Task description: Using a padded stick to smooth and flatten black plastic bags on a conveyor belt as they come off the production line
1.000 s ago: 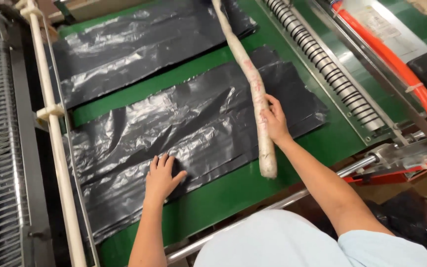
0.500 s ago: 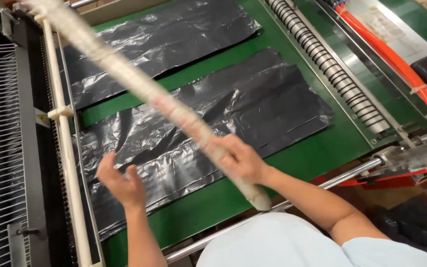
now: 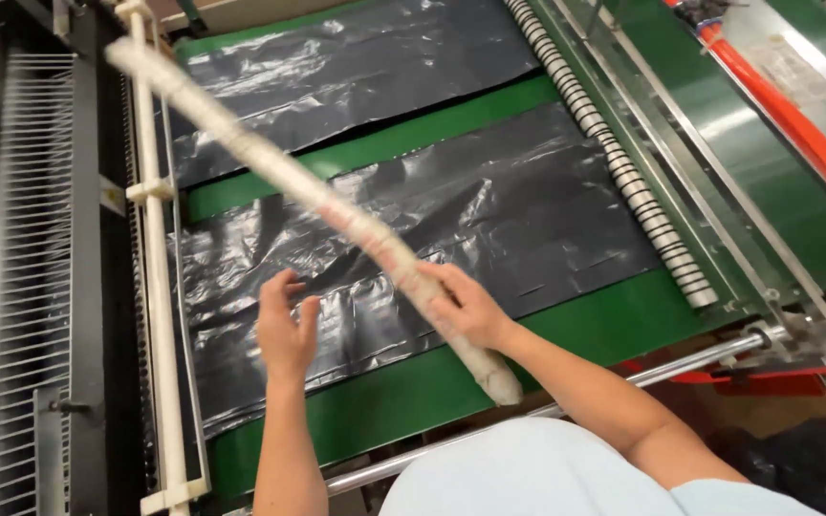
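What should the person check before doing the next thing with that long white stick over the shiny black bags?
1. Right hand grips the long white wrapped stick: ok.
2. Left hand open, holding nothing: ok.
3. Near black plastic sheet lies flat on the green belt: not ok, it is wrinkled.
4. Far black plastic sheet sits apart from the near one: ok.
5. Stick's far end is free of the white side rail: cannot tell.

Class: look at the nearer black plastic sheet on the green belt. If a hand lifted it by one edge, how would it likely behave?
The black plastic sheet would probably flop and drape: it lies thin and wrinkled on the green belt. Its glossy surface suggests it may slide easily. It looks light, so it could flutter when lifted.
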